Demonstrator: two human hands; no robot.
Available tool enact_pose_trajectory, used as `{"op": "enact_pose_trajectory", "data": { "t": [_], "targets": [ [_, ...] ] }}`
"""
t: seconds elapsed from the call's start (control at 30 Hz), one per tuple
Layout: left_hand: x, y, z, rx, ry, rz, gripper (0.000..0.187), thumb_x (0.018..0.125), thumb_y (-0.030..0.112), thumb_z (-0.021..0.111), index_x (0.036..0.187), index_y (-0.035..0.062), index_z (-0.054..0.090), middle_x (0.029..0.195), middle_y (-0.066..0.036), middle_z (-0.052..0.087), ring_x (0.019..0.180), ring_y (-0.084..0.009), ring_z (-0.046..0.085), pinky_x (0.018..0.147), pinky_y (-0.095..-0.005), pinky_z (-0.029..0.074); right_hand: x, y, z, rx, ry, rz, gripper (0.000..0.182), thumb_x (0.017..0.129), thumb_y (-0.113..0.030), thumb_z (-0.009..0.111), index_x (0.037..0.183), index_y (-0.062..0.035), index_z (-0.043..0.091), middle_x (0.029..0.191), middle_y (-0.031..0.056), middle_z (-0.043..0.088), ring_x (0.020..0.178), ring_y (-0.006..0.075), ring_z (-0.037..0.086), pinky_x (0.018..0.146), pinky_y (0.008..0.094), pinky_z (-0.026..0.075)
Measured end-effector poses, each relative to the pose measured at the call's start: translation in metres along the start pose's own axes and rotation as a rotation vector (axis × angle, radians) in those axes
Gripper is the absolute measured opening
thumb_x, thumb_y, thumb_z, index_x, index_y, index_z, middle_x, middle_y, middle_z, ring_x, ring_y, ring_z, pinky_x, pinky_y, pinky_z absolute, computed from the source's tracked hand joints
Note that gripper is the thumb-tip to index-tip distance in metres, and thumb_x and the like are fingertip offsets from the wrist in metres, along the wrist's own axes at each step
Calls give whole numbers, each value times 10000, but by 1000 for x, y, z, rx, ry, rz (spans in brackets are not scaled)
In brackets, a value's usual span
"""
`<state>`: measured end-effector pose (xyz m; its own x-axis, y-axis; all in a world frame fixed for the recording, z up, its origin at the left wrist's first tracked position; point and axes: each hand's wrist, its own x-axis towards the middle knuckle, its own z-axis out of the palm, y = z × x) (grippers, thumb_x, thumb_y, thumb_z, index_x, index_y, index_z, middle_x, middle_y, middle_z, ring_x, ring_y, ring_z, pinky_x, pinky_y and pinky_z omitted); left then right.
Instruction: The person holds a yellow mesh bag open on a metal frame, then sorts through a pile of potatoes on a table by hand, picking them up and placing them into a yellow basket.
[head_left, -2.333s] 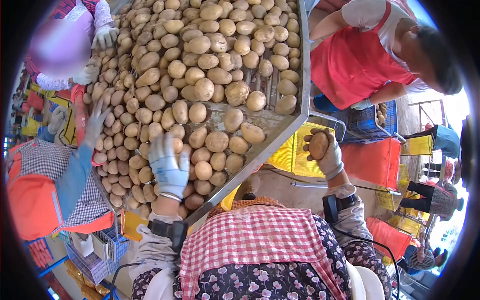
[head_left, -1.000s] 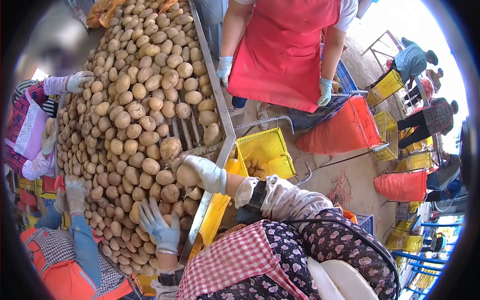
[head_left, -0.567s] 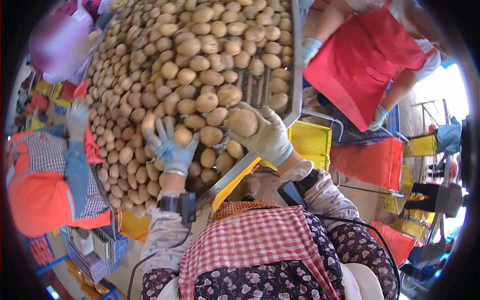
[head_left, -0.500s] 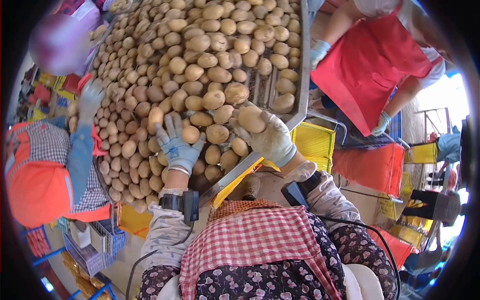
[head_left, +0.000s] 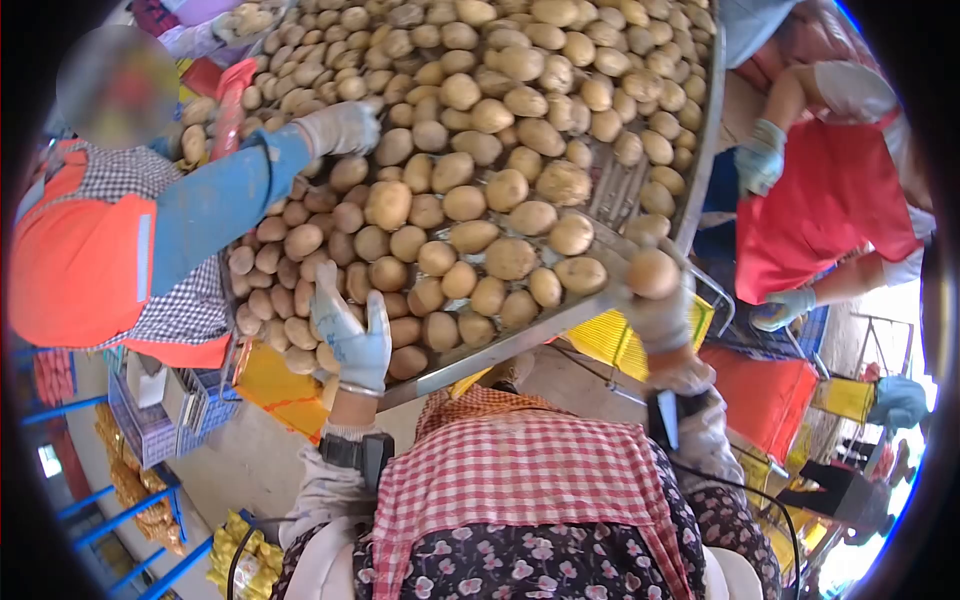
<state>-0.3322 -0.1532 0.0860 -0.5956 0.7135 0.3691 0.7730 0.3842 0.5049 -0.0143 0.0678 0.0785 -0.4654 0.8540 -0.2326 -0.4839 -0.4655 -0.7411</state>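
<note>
A heap of potatoes (head_left: 463, 203) covers the metal sorting table (head_left: 520, 335) in front of me. My left hand (head_left: 352, 338), in a pale blue and white glove, lies at the near edge of the heap. Its thumb stands apart from the fingers, and it touches potatoes without holding one. Just past the table's near right edge is my right hand (head_left: 662, 318), in a dirty glove smeared by motion. It is closed round a round brown potato (head_left: 652, 273), above a yellow crate (head_left: 597, 343).
At left, a co-worker in an orange vest (head_left: 75, 260) reaches a gloved hand (head_left: 342, 128) into the heap. Another person in a red apron (head_left: 815, 210) stands at right. An orange-red sack (head_left: 765, 395) is near my right arm, and blue-framed racks (head_left: 120, 530) are at lower left.
My right hand has moved right with a potato, off the heap past the table edge. The view has shifted left. The co-worker's arm at left now reaches farther across the potatoes.
</note>
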Motion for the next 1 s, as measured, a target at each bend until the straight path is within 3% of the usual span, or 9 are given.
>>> {"op": "enact_pose_trajectory", "data": {
  "t": [0.1, 0.17, 0.3, 0.47, 0.57, 0.67, 0.8, 0.87, 1.0],
  "targets": [
    [27, -12, 13, -58, 112, -108, 773, 844, 274, 664, 1425, -48, 269, 1423, -243, 371, 1309, -403, 354, 1107, -478, 251, -32, -48, -45, -476, 0, -52, 268, 896, -153, 571, 1131, -27, 543, 1042, 97, 620, 988, 191, 613, 821, 307, 528],
    [46, -15, 35, -108, 91, 50, 804, 808, 333, 699, 1409, -29, 306, 1415, -243, 369, 1298, -410, 358, 1089, -498, 264, -46, -60, -90, -457, 480, -4, 338, 975, -268, 477, 1222, -53, 565, 1062, 55, 594, 876, 143, 569, 837, 333, 480],
    [89, 21, 66, 202, -16, 161, 752, 751, 352, 727, 1359, 48, 403, 1330, -235, 434, 1235, -404, 415, 1071, -537, 261, -77, -60, -92, -605, 708, -151, 304, 977, -228, 508, 1193, -32, 595, 1108, 59, 606, 996, 149, 568, 910, 325, 453],
    [69, 45, 64, -97, 16, 246, 494, 741, 226, 715, 1184, 77, 554, 1239, -191, 508, 1137, -413, 487, 992, -505, 400, -43, -10, -30, -1287, 291, -400, 341, 896, -45, 559, 1234, 0, 562, 1188, 135, 612, 1097, 226, 571, 950, 338, 430],
    [40, 41, 49, 70, -226, 553, 487, 748, 240, 674, 1196, 89, 556, 1275, -181, 488, 1222, -396, 436, 1044, -534, 328, -6, 13, 57, -1640, -42, -748, 513, 713, -122, 728, 1186, -15, 560, 1171, 176, 599, 1084, 364, 565, 936, 422, 447],
    [29, 39, 49, 89, -274, 507, 509, 751, 282, 658, 1210, 90, 553, 1299, -185, 472, 1268, -395, 391, 1061, -551, 289, 19, 27, 95, -1820, -187, -848, 624, 737, -250, 708, 1293, -72, 488, 1325, 176, 491, 1235, 353, 452, 1019, 452, 376],
    [57, 55, 73, 11, -311, 421, 609, 766, 377, 622, 1266, 46, 517, 1340, -189, 443, 1302, -399, 344, 1115, -516, 223, 82, 45, 129, -1822, -272, -778, 585, 754, -300, 691, 1272, -99, 506, 1289, 172, 514, 1173, 357, 511, 961, 468, 420],
    [64, 60, 82, 38, -336, 424, 631, 771, 397, 615, 1278, 38, 504, 1345, -192, 441, 1304, -397, 344, 1121, -511, 212, 102, 50, 156, -2253, -336, -287, 508, 770, -355, 683, 1198, -109, 563, 1209, 164, 560, 1072, 351, 579, 893, 474, 458],
    [31, 41, 60, -71, -346, 443, 680, 771, 431, 616, 1317, 52, 470, 1369, -206, 417, 1321, -398, 329, 1124, -515, 195, 111, 52, 161, -2187, -389, -231, 516, 774, -428, 670, 1167, -102, 596, 1148, 175, 568, 958, 348, 618, 818, 463, 489]
  ]
}}
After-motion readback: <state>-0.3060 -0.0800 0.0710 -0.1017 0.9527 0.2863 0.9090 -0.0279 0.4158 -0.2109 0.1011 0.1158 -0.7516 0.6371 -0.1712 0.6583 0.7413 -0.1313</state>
